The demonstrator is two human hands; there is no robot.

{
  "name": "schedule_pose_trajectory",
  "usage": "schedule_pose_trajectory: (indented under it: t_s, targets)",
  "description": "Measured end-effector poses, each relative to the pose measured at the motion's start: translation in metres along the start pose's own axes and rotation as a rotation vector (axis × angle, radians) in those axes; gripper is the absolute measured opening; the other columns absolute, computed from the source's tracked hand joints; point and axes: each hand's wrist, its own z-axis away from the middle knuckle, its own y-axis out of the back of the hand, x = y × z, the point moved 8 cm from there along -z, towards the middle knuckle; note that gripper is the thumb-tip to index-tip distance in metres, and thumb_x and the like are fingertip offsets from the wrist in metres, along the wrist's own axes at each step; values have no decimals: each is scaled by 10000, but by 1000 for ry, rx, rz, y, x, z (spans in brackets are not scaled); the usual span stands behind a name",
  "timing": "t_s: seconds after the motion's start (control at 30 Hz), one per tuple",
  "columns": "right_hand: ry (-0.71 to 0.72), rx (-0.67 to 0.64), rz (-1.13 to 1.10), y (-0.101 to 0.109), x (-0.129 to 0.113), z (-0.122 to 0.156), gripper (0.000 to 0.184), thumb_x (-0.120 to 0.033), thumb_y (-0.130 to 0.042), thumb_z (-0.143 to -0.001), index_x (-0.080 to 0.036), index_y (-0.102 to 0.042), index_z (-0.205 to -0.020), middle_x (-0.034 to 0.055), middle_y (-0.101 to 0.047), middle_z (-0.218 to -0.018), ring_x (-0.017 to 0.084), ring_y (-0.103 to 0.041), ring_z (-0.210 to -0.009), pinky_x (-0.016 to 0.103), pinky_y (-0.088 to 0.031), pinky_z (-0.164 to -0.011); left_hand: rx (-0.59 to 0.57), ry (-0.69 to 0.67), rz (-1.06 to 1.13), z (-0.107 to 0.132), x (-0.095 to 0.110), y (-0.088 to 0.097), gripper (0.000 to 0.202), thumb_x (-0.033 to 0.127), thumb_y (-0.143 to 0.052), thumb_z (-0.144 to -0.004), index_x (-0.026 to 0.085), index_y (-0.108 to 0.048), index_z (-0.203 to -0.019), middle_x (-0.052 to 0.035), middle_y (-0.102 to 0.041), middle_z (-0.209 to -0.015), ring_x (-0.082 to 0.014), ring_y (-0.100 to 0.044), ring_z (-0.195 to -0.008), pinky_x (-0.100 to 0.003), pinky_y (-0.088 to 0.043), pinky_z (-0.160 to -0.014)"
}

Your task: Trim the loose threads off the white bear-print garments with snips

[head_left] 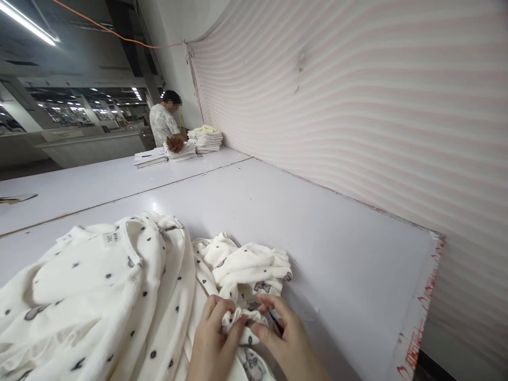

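Note:
A pile of white garments (99, 280) with small dark marks and animal prints spreads over the left and front of the table, and a collar label on the top one reads 2XL. My left hand (216, 336) pinches a gathered, ruffled cuff (248, 316) of this fabric between thumb and fingers. Close against the cuff's right side is my right hand (288, 336), its thumb and fingers curled. A dark slim thing (277, 323) shows in that palm, mostly hidden, so its kind is unclear. Bunched sleeves (252, 264) lie just beyond both hands.
The pale table (317, 227) has a seam across it and a worn right edge with red marks. A striped cloth sheet (357, 106) hangs along the right side. At the far end, a person (162, 121) stands by folded stacks (205, 140). An orange cord (119, 36) runs overhead.

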Motion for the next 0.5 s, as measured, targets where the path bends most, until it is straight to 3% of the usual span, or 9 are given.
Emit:
schedule_pose_trajectory:
  t_s: [0.1,0.13,0.2,0.3,0.4,0.5]
  targets:
    - [25,-39,136,-1,4,3,21,-225,-631,-767,-206,-639,-763,14,-651,-796,180,-614,-731,238,-486,-656,99,-187,-69,7,12,5,139,305,-582,-837,214,-548,-738,-114,-497,-1171,-213,-557,-842,-207,-411,-463]
    - [57,-35,167,-1,1,3,64,-221,-607,-784,-204,-612,-722,3,-625,-757,164,-592,-688,227,-471,-630,85,-262,-71,8,17,3,135,260,-576,-831,215,-526,-714,-119,-503,-1230,-251,-549,-966,-225,-458,-531]
    - [147,18,209,4,-9,5,70,-201,-587,-789,-205,-581,-719,-5,-586,-747,151,-563,-673,221,-451,-628,-10,-338,-35,10,22,-4,92,177,-553,-821,227,-510,-757,-102,-604,-1108,-257,-559,-1004,-276,-500,-671]
    - [182,39,181,10,-20,10,95,-195,-601,-771,-205,-543,-697,-16,-549,-721,143,-537,-664,218,-436,-623,-181,-327,-20,8,21,-17,124,140,-542,-828,235,-544,-908,-35,-619,-817,-207,-603,-791,-290,-499,-690]
    - [24,-102,53,12,-16,14,86,-240,-601,-788,-203,-553,-728,-35,-545,-661,131,-527,-612,205,-430,-570,-245,-379,-32,8,25,-19,120,132,-502,-869,223,-571,-906,-53,-623,-865,-208,-606,-832,-292,-490,-726]
    - [-7,-124,145,24,-20,14,96,-247,-629,-780,-206,-634,-866,1,-641,-805,176,-599,-750,233,-470,-664,-231,-387,8,8,25,-15,149,110,-477,-885,222,-566,-928,-57,-625,-911,-200,-605,-878,-282,-486,-759]
